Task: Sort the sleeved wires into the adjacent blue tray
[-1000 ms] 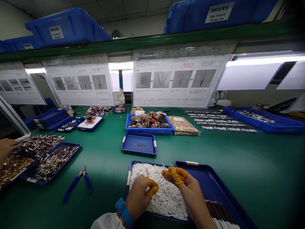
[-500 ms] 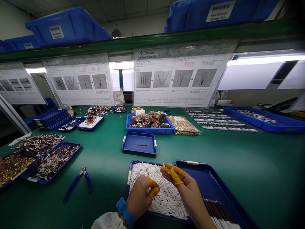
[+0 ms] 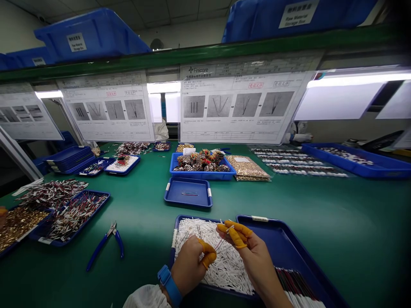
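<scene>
My left hand and my right hand are held together above a blue tray heaped with white-sleeved wires. Orange finger cots cover the thumb and fingertips of each hand. My left hand grips a small bunch of thin wires, whose fine ends fan out towards my right hand. The right thumb and fingers pinch at those wire ends. A blue strap circles my left wrist.
Blue-handled side cutters lie on the green bench left of my hands. A second blue tray sits to the right, and a small one ahead. Trays of wire and brass parts stand further off, with a co-worker's fingers at the left edge.
The co-worker's hand has drawn back to the left edge. My right fingers have risen slightly, still at the wire ends, and the view has shifted a little.
</scene>
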